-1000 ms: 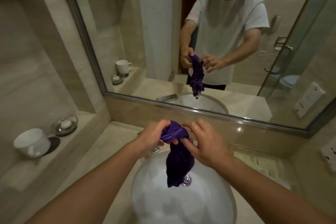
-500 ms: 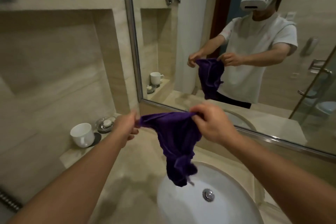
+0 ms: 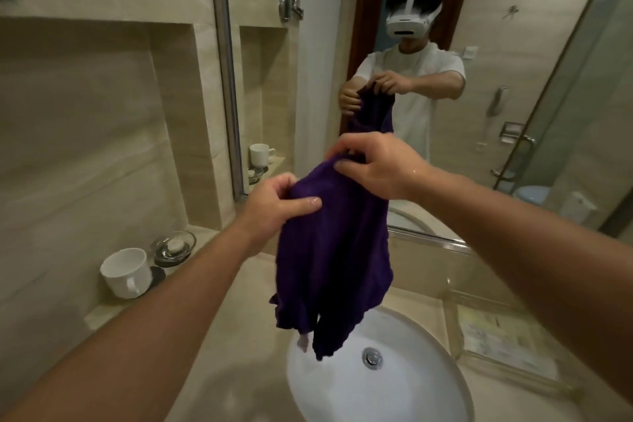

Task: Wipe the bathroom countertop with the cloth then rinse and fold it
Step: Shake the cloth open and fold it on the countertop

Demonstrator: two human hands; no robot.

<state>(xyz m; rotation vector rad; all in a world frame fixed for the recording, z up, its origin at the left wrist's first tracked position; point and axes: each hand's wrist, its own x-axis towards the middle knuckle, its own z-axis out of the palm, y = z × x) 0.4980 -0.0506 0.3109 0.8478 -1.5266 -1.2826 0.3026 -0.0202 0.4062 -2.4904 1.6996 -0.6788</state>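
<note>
Fingers (image 3: 349,167), L hand (image 3: 274,203) + R hand (image 3: 378,164), grip 1 cloth (image 3: 337,250), over 1 sink (image 3: 404,394)

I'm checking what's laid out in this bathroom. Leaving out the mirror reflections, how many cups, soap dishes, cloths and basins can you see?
Cups: 1, the white cup
Soap dishes: 1, the glass soap dish
Cloths: 1, the purple cloth, gripped by the left hand and the right hand
Basins: 1, the white basin
Total: 4
</note>
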